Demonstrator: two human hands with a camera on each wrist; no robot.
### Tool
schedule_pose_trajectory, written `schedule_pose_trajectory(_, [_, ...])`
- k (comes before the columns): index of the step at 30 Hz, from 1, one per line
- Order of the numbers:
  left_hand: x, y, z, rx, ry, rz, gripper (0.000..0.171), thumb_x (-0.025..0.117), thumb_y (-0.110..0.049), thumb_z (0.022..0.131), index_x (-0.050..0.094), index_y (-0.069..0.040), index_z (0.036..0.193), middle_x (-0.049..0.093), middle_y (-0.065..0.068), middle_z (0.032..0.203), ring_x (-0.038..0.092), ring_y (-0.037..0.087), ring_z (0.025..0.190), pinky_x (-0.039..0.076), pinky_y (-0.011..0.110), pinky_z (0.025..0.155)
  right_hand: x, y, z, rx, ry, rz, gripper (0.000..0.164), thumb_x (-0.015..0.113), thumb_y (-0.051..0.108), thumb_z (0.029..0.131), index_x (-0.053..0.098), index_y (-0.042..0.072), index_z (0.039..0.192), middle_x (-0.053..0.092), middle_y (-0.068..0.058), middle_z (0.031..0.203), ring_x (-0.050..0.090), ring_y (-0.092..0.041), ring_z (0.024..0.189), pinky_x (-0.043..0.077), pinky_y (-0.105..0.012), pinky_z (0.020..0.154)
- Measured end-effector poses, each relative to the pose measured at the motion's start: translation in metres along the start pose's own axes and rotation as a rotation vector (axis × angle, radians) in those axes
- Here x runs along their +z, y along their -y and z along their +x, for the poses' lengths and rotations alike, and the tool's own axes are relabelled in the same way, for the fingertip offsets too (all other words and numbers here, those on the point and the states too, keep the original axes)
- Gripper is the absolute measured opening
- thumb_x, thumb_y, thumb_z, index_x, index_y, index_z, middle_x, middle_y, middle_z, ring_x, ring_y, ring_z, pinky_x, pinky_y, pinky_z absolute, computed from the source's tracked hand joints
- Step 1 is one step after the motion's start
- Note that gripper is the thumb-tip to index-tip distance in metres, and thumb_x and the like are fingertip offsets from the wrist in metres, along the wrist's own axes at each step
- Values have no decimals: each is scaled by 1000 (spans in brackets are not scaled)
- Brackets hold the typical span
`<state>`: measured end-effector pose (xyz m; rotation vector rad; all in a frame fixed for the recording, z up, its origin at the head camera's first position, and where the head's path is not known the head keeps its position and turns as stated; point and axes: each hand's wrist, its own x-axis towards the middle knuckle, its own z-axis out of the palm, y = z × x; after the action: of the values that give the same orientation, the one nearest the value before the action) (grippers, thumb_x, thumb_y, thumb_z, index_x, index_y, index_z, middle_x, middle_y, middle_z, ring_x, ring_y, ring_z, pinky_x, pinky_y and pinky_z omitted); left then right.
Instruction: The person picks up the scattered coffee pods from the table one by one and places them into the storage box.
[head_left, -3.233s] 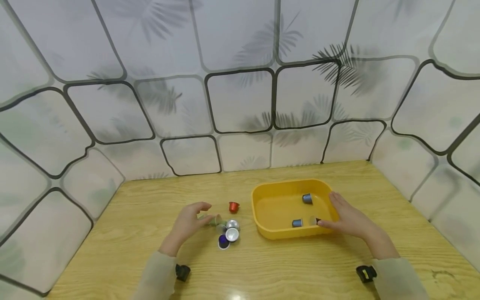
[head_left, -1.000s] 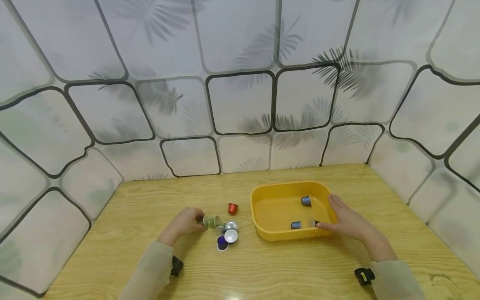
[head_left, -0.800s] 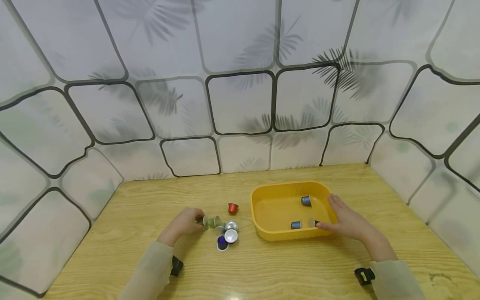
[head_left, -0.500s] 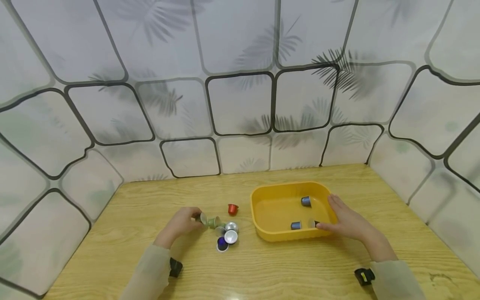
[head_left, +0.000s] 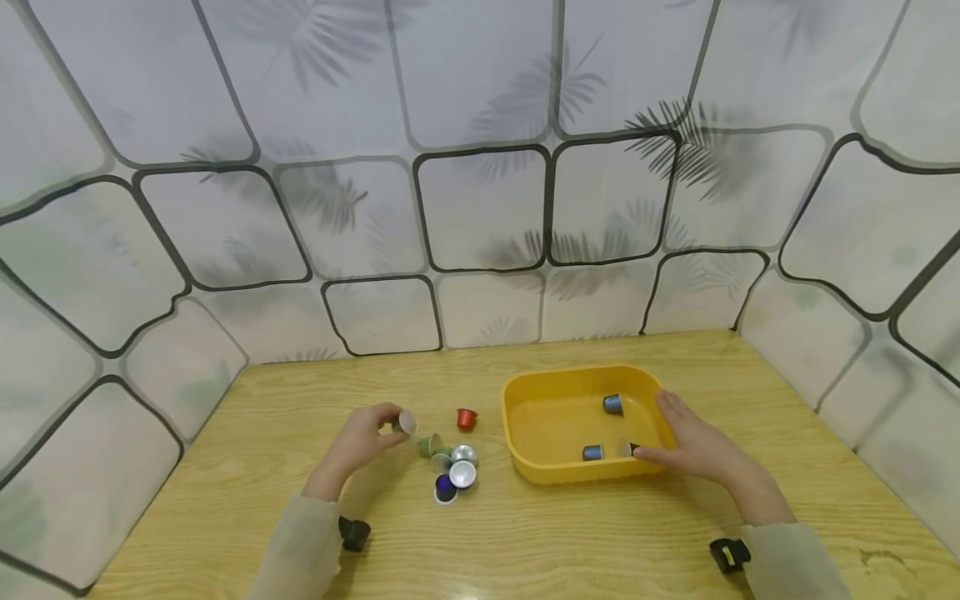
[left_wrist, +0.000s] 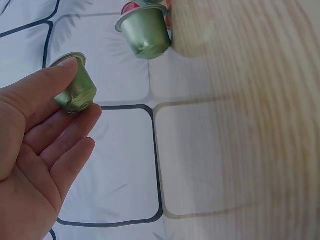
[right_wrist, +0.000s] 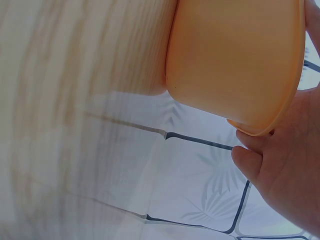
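Note:
My left hand (head_left: 358, 440) pinches a green coffee capsule (left_wrist: 79, 87) between thumb and fingers, its pale lid facing right in the head view. The capsule is held above the table, left of a small group. In that group are another green capsule (head_left: 427, 446), a silver one (head_left: 464, 454), an upturned one with a white lid (head_left: 462, 475) and a dark purple one (head_left: 446, 487). A red capsule (head_left: 467, 418) lies a little behind. My right hand (head_left: 701, 442) grips the right end of a yellow tray (head_left: 525, 468), thumb over the rim.
Inside the tray lie a blue capsule (head_left: 612, 404) at the back, another blue capsule (head_left: 592, 452) at the front, and a dark capsule (head_left: 628, 448) by my right thumb. Patterned white panels (head_left: 487, 308) stand behind and beside the wooden table (head_left: 525, 542).
The left hand has taken hold of a green capsule and lifted it away from the group, turning its lid outward. The right hand stays on the tray.

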<state>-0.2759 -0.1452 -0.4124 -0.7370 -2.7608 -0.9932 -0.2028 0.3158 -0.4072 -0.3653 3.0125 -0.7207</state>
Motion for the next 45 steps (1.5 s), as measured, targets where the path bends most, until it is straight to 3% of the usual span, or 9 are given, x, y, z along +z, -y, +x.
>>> schedule_pose_trajectory(14, [8,-14,5,43,-61,-60,24,70,-9,74,63,-2,96,63,6,93,58,22,88,46,39,80,1,-1,1,-5,-4,-2,102,59,55,75,12,-14,134,9,-33,138,12,-46,125,16,-58,95])
schedule_pose_trajectory(24, [15,-25,12,71,-70,-171,25,70,-4,74,62,1,97,63,9,94,58,24,91,44,38,83,1,0,0,-7,2,-1,102,58,55,75,12,-14,134,9,-34,138,12,-46,125,16,-58,95])
schedule_pose_trajectory(41, [40,-52,31,76,-104,-228,24,71,-7,74,64,-2,96,64,6,93,59,21,90,45,36,82,0,-1,-1,-8,1,5,102,59,54,76,12,-15,134,8,-34,138,11,-47,125,16,-58,95])
schedule_pose_trajectory(45, [47,-58,36,105,-107,-265,25,71,-6,73,64,-2,96,64,6,91,59,20,90,44,33,84,0,-1,0,-5,3,4,102,59,55,75,12,-15,134,8,-33,138,11,-46,125,16,-58,95])
